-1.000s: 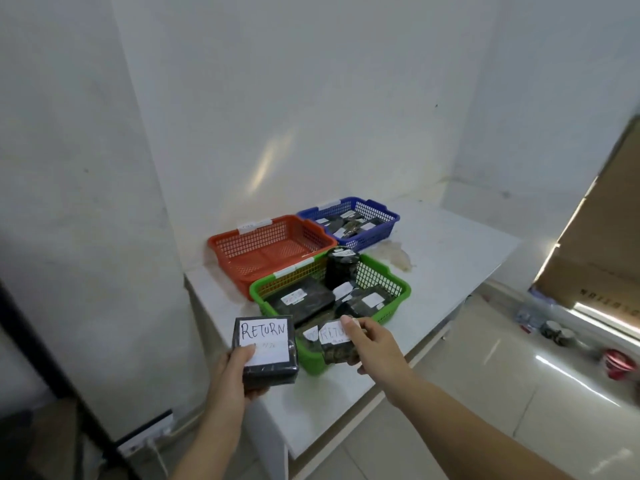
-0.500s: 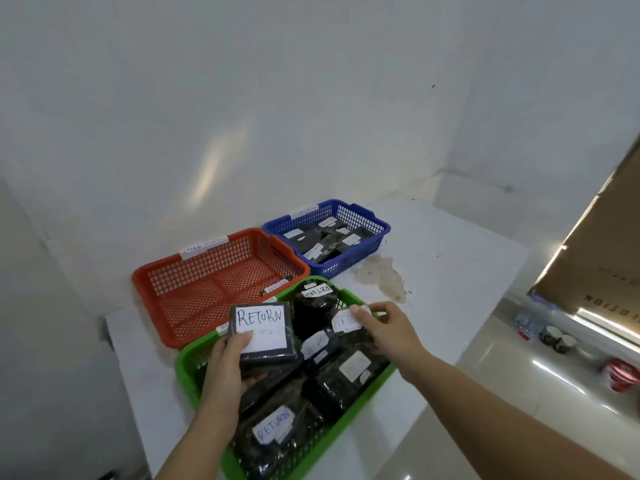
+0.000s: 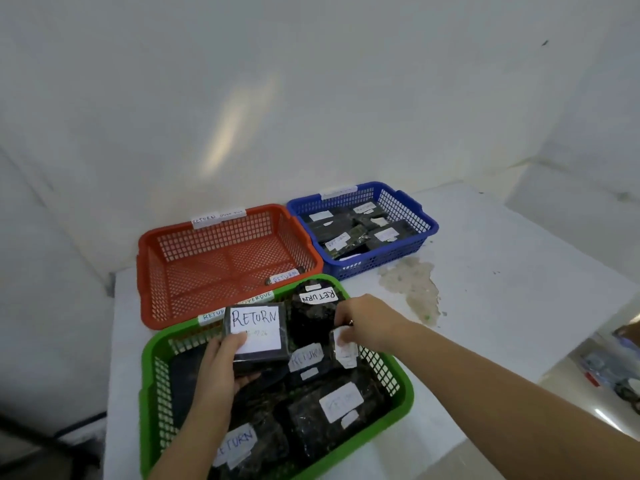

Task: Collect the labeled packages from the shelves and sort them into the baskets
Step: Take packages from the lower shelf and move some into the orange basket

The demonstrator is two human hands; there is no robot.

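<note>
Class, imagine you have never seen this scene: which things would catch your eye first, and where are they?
Three bright baskets on a white table: the green basket nearest, packed with black packages, the nearly empty red basket behind it, the blue basket back right. Over the green one, the left hand holds up a black package labelled RETURN, and the right hand pinches a smaller package.
</note>
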